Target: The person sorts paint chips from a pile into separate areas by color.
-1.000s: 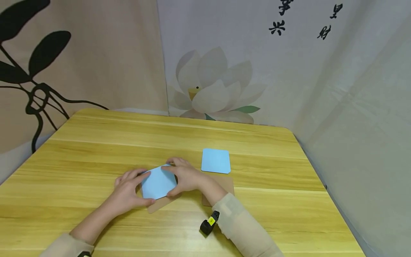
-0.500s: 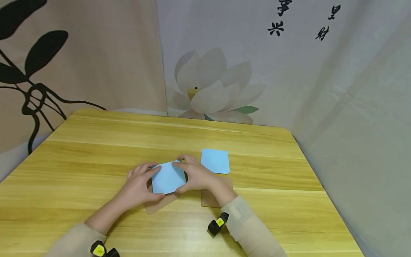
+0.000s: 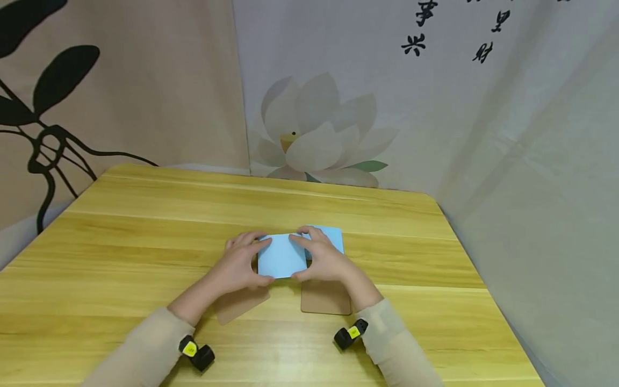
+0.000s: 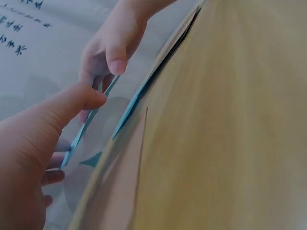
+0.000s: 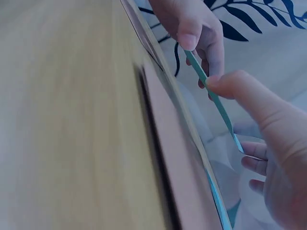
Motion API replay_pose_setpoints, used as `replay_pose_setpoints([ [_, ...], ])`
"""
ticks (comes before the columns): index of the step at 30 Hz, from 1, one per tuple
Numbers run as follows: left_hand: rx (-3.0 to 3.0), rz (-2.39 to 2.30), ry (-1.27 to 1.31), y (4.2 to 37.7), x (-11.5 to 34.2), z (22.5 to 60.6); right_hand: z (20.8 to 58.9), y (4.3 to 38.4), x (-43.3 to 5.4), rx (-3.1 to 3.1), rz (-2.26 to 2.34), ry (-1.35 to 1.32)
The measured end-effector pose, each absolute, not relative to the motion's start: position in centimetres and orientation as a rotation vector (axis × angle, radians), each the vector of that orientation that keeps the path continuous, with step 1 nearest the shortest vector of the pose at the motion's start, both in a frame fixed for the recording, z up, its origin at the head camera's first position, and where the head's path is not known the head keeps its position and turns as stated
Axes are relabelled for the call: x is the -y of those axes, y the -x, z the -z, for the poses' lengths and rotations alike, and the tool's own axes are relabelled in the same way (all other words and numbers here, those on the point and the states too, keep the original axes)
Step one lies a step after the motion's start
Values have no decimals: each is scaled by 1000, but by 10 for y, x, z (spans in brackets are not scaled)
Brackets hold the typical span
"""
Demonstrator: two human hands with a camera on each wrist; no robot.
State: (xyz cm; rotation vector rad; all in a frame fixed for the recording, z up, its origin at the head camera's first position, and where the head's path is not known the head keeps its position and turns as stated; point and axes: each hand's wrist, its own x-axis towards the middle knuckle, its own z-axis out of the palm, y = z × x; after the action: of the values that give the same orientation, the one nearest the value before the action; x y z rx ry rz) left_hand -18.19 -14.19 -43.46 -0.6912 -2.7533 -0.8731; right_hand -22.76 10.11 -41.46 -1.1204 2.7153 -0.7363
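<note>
A light blue square card [image 3: 281, 257] is held up off the tabletop between both hands. My left hand [image 3: 238, 267] pinches its left side, with the thumb at the near edge and fingers at the far edge. My right hand [image 3: 326, 259] grips the right side in the same way. Seen edge-on in the right wrist view, the held card [image 5: 219, 106] looks thin and slightly bent. A second blue card [image 3: 333, 238] lies behind my right hand, partly covered. Two brown cards lie nearer: a tilted left one [image 3: 242, 306] and a straighter right one [image 3: 325, 299].
The wooden table [image 3: 145, 215] reaches back to a cloth backdrop [image 3: 435, 123] printed with a lotus and black characters. Black cameras with yellow labels sit at the left wrist [image 3: 195, 352] and right wrist [image 3: 350, 333].
Both hands have carried the held blue card rightward and away from the tilted brown card, and it has turned straighter. It now overlaps the view of the second blue card.
</note>
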Motion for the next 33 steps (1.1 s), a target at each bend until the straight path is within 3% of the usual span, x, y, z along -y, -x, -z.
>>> replay_pose_setpoints([
  [33,2897,767,851,248,74,426,425,259,-174,-2750,937,874],
])
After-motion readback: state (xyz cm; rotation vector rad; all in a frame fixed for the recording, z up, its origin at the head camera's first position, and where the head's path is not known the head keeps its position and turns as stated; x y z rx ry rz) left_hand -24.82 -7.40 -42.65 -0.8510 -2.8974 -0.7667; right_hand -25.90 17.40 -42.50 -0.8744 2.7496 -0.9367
